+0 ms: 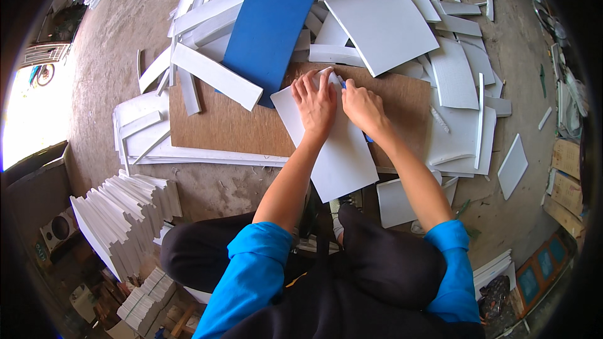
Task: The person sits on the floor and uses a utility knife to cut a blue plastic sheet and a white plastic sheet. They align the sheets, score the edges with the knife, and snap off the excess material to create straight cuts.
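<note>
A white foam sheet (342, 154) lies slanted across the brown wooden board (235, 132), its near end reaching past the board's edge toward my knees. My left hand (316, 103) presses on the upper part of this sheet, fingers stretched out and slightly apart. Right beside it, my right hand (365, 110) is closed around what looks like a blue-handled cutter (343, 82), at the sheet's right edge. Most of that tool is hidden in the fingers, and its blade cannot be made out. A blue sheet (267, 34) rests just beyond my left hand.
White offcuts and panels pile up beyond the board, among them a large white panel (383, 22) and a thick white strip (217, 75). A stack of white pieces (129, 220) stands at the left. Cardboard boxes (565, 172) line the right side. A loose panel (513, 166) lies on the floor.
</note>
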Demonstrator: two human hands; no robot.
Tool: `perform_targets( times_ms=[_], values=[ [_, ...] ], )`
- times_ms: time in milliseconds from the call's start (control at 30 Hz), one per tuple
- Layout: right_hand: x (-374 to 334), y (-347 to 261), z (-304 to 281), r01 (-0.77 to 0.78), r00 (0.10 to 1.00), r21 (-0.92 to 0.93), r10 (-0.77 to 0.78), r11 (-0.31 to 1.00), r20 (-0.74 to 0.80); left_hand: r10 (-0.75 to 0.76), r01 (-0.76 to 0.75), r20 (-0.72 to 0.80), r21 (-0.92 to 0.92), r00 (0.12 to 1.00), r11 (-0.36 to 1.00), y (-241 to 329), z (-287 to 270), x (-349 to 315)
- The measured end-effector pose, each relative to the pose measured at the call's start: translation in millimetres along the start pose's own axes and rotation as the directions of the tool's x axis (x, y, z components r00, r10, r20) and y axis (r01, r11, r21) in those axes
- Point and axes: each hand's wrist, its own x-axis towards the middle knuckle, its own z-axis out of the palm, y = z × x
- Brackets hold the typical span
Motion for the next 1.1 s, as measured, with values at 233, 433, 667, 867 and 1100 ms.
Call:
perform_targets(
  times_ms=[233,433,667,867,1100],
  values=[
    [2,-2,-2,0.005,0.999,-0.027,-0.005,1.0,0.032,0.0,0.0,0.0,-0.015,1.0,1.0,0,0,0],
    [21,-7,-17,-0.031,0.979,-0.037,0.038,0.999,0.2,-0.002,0.002,-0.005,-0.014,1.0,1.0,1,1,-1],
    [23,-5,-14,-0.047,0.963,-0.059,0.061,0.997,0.263,-0.028,0.028,0.035,0.009,0.999,1.0,0,4,-2],
    [6,2,-8,-0.063,0.958,-0.076,0.082,0.995,0.276,-0.019,0.019,0.025,0.014,0.999,1.0,-1,4,-2],
    [-2,8,-3,-0.075,0.96,-0.047,0.085,0.996,0.266,-0.016,0.016,0.032,0.007,0.999,1.0,0,2,-2]
  ],
)
